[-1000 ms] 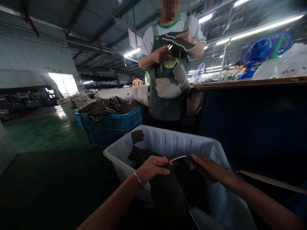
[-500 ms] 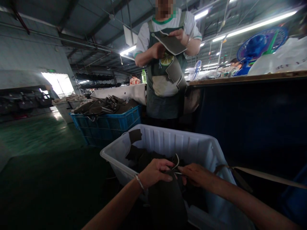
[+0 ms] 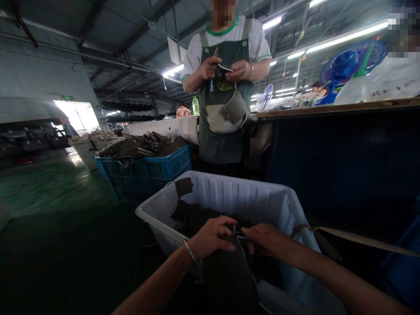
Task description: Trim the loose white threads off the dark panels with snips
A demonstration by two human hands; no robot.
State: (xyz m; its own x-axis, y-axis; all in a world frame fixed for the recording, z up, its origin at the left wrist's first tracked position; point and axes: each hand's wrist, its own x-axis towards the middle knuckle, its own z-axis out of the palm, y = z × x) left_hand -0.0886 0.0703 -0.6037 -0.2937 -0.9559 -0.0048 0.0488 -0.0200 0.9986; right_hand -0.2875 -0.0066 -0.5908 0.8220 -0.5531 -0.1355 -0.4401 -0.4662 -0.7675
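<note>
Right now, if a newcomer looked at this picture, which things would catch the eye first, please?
Probably the large white bin at the lower centre, with the left hand gripping a dark piece and the right hand close by its edge. Behind it stands a co-worker in a dark green apron. A bright blue fan stands out at the upper right.

The long grey-brown leather-like sheet [image 3: 228, 275] looks matt; the pale rectangular plastic tub [image 3: 234, 197] is smooth — though ribbed. The blue boxy plastic crate [image 3: 160, 170] is coarsely latticed, the silvery metal bracelet [image 3: 189, 251] shines, the green floor [image 3: 77, 181] gleams — glossy where lit.
</note>
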